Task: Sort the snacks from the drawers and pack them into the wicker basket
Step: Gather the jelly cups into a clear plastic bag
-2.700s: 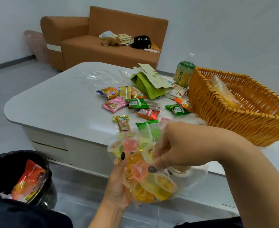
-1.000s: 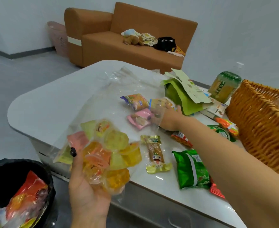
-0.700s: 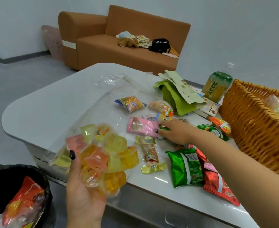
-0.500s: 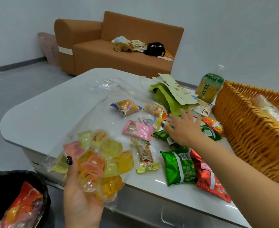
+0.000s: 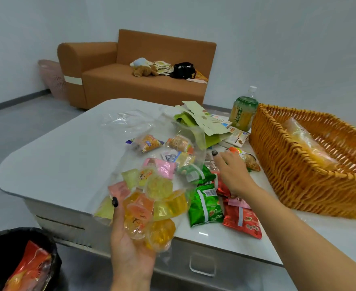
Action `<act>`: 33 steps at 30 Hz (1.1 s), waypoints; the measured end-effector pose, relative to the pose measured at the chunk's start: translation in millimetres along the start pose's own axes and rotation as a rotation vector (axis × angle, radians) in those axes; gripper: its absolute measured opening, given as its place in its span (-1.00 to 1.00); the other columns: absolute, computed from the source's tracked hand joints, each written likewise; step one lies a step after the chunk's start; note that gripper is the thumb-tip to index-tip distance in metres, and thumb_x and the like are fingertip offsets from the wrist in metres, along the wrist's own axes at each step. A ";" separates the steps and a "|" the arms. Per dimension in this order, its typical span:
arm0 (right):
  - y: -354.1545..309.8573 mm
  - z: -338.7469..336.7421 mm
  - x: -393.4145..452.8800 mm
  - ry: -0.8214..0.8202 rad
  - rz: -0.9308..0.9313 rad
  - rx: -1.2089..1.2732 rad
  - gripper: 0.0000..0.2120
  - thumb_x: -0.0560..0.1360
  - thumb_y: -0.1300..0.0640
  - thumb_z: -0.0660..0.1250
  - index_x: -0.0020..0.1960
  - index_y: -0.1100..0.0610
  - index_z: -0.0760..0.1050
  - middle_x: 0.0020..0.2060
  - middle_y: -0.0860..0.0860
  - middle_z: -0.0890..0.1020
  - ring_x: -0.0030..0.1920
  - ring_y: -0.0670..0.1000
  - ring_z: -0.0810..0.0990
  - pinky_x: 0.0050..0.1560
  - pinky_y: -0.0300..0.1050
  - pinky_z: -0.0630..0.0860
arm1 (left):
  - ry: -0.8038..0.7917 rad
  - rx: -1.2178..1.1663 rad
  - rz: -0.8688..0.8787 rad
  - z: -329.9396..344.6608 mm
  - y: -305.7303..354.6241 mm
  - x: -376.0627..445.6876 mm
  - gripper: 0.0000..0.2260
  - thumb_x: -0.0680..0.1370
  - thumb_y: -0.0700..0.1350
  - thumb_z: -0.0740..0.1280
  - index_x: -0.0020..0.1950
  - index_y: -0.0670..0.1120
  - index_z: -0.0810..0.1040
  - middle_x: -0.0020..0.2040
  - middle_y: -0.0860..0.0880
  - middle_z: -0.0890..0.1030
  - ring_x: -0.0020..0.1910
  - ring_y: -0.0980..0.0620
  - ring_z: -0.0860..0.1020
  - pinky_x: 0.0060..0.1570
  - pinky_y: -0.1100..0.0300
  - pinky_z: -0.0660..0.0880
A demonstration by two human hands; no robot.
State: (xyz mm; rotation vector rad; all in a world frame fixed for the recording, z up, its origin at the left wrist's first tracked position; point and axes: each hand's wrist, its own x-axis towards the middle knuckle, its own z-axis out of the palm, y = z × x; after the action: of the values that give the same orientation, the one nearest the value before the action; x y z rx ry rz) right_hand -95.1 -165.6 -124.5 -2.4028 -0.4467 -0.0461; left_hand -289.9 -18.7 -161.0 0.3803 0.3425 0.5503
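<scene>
My left hand (image 5: 128, 248) holds a clear plastic bag of yellow, orange and pink jelly cups (image 5: 152, 198) in front of the table's near edge, thumb pressed on the bag. My right hand (image 5: 232, 173) lies palm down, fingers loose, over the pile of snack packets, its fingertips by an orange-and-white packet (image 5: 249, 161). A green packet (image 5: 206, 206), a red packet (image 5: 243, 219) and a pink packet (image 5: 164, 166) lie on the white table (image 5: 68, 156). The wicker basket (image 5: 278, 156) stands at the right with a clear bag of yellow snacks (image 5: 307, 141) inside.
A green drink bottle (image 5: 243, 112) and a torn green paper bag (image 5: 196, 122) stand behind the packets. A black bin (image 5: 3, 244) with a red wrapper sits on the floor at the lower left. A drawer handle (image 5: 202, 267) shows under the table edge. A brown sofa (image 5: 143, 87) stands behind.
My right hand let go of the jelly bag, reached across the packets and has shifted right toward the basket. My left hand keeps the jelly bag, now slightly nearer the table.
</scene>
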 end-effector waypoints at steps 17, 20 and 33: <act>-76.2 -56.6 -130.4 0.114 0.073 1.207 -0.66 0.43 -0.04 0.41 0.11 0.14 0.59 -0.01 0.02 0.71 0.03 0.02 0.68 0.10 0.08 0.55 | -0.039 0.045 0.048 64.0 -41.8 -48.0 -0.52 0.53 0.18 0.27 0.35 -0.04 0.53 0.22 -0.14 0.63 0.19 -0.17 0.60 0.06 -0.12 0.56; -74.0 -59.8 -133.4 0.162 0.074 1.231 -0.81 0.55 0.10 0.29 0.03 0.18 0.61 -0.07 0.04 0.72 -0.03 0.02 0.70 -0.04 -0.03 0.58 | -0.038 0.054 0.021 61.3 -43.7 -53.9 -0.51 0.48 0.17 0.29 0.34 -0.03 0.54 0.20 -0.14 0.64 0.16 -0.16 0.62 -0.06 -0.06 0.59; -59.5 -83.6 -127.1 0.121 -0.077 0.963 -0.84 0.56 0.14 0.30 -0.07 0.11 0.66 -0.15 0.01 0.73 -0.06 -0.04 0.70 0.08 0.03 0.58 | -0.132 0.433 -0.087 9.0 -27.6 -46.5 -0.14 0.07 0.13 0.68 0.33 0.04 0.49 0.23 -0.08 0.63 0.16 -0.09 0.62 0.16 -0.08 0.46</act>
State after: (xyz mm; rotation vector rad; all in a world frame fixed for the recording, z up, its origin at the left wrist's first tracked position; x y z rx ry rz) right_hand -227.1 -215.6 -42.4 -1.4289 -0.3829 -0.0058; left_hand -311.3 -68.9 -155.4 0.8119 0.3482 0.3608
